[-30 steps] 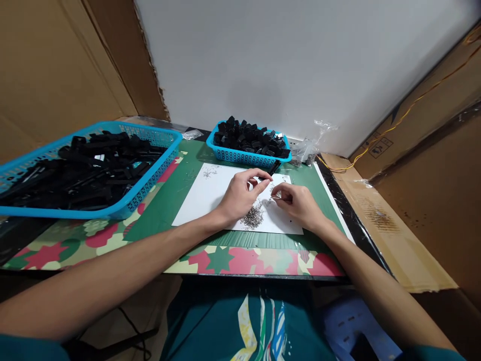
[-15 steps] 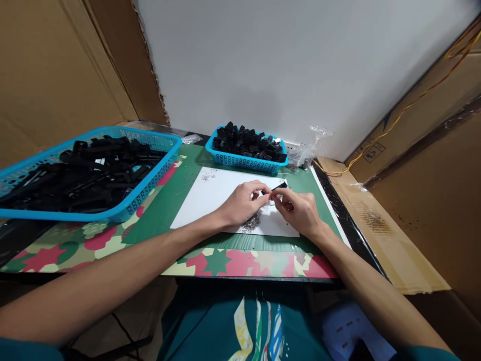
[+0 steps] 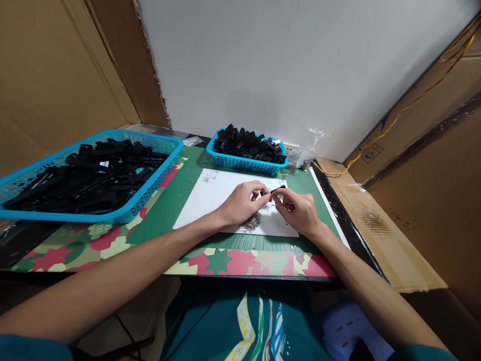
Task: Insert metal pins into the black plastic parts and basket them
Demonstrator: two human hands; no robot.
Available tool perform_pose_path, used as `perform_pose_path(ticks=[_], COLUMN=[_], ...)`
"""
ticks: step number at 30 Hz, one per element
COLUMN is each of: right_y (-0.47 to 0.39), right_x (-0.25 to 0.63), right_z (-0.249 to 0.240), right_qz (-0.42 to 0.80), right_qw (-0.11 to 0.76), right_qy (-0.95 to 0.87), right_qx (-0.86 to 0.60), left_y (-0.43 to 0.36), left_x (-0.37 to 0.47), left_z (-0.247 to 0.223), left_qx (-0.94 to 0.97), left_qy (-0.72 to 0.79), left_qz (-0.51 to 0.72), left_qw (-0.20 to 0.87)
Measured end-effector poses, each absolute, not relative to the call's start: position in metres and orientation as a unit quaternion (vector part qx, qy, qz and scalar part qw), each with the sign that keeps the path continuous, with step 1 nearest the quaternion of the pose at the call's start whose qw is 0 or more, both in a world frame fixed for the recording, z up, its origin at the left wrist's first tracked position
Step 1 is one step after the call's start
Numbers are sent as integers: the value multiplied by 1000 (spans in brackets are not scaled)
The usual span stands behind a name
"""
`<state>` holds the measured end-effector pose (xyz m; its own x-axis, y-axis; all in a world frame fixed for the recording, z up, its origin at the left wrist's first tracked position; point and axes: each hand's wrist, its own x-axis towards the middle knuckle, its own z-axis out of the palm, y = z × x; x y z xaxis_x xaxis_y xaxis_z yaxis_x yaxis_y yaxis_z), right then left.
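Over a white sheet (image 3: 210,200), my left hand (image 3: 246,201) and my right hand (image 3: 298,206) meet fingertip to fingertip. Between them is a small black plastic piece (image 3: 278,189), its far end sticking out behind the right fingers. My left thumb and fingers pinch its near end. The right thumb and index finger press together at the same spot, and a thin light pin-like bit shows beneath them; what exactly they grip is too small to make out. On the sheet just below my left hand lies a heap of tiny metal parts (image 3: 251,222).
A large blue basket (image 3: 124,216) of long black parts stands at left. A smaller blue basket (image 3: 244,161) of black pieces sits behind the sheet, with clear plastic bags (image 3: 302,158) to its right. Cardboard walls (image 3: 432,185) and a yellow wire (image 3: 398,123) border the workplace.
Both hands stay at nearly the same place. The black piece has tilted slightly between the fingers, and the right fingers have shifted a little. The view has moved slightly.
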<state>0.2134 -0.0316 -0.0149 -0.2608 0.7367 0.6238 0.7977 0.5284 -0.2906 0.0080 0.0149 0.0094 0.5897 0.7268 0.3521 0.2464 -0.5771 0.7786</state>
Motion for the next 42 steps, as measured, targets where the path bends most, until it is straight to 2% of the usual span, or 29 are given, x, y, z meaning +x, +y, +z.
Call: perform_pose_path(ticks=[6, 13, 18, 31, 42], right_y=[-30, -25, -26, -35, -37], right_x=[212, 213, 215, 206, 201], right_z=[-5, 1, 2, 2, -6], right_qz=[122, 280, 278, 251, 220], right_qw=[395, 379, 386, 489, 514], right_qy=[-764, -727, -724, -664, -673], right_qx=[-496, -500, -500, -508, -484], left_y=[15, 20, 20, 21, 18], left_x=[4, 0, 2, 0, 1], left_z=[10, 6, 5, 13, 14], left_qx=[851, 906, 914, 855, 850], left_qy=[305, 268, 268, 286, 293], left_qz=[323, 264, 239, 294, 301], left_qw=[278, 195, 192, 318, 316])
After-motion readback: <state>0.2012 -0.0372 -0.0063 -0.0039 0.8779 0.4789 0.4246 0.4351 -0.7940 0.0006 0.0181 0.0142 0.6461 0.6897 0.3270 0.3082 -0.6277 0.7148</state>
